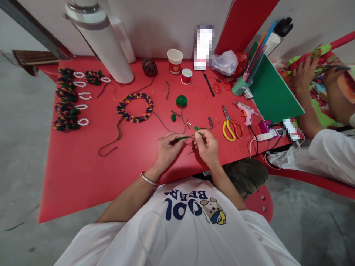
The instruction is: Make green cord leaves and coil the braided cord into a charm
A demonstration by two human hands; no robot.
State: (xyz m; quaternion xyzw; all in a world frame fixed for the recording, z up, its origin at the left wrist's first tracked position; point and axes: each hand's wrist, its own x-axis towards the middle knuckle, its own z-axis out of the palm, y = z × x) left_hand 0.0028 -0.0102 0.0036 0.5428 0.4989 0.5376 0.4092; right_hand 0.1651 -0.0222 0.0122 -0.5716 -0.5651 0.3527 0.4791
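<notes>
Green yarn strand [185, 137] pinched between left hand [166, 148] and right hand [206, 146] above red table [83, 177] front edge, strand ends hidden in fingers, two scissors, yellow scissors [229, 129], red scissors [222, 85], two green yarn balls [181, 100], one braided ring [135, 107].

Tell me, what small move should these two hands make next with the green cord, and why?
Probably pull a little more green cord toward the body. The left hand and right hand both pinch it close together, and the strand that seems to lead back to the green yarn ball lies loose and curved on the red table.
</notes>
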